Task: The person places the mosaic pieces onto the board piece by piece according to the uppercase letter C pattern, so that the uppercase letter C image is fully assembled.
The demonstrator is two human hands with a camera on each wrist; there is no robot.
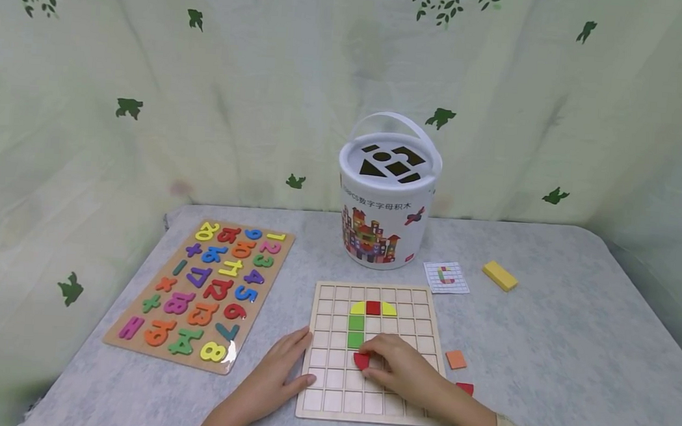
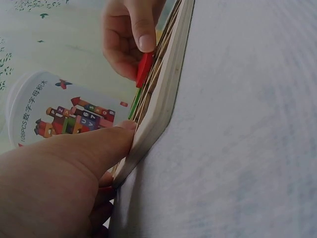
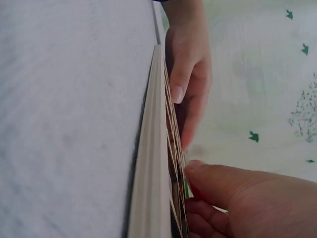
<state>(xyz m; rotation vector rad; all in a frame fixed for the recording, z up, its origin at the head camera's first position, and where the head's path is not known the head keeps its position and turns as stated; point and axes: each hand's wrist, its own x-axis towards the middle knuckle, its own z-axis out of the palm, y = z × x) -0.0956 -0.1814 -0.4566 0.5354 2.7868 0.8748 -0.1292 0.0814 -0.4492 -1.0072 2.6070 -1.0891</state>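
Observation:
In the head view, my right hand [image 1: 404, 370] pinches a red quarter-round block [image 1: 360, 361] between thumb and fingers, over the grid board [image 1: 321, 399], just below the green squares. The red block [image 2: 144, 68] appears tilted near the board surface in the left wrist view. My left hand [image 1: 271, 373] rests at the board's left side, thumb on its edge and fingers extended along it. On the board, two green squares [image 1: 356, 331] form a column, topped by a yellow quarter-round [image 1: 358, 308], a red square [image 1: 373, 308] and another yellow quarter-round [image 1: 390, 309].
An orange square [image 1: 456, 359] and a red block [image 1: 465, 389] lie right of the board. Behind it are a pattern card [image 1: 455, 282], a yellow block [image 1: 499, 275] and a white lidded bucket [image 1: 385, 196]. A number puzzle board [image 1: 154, 291] lies at left.

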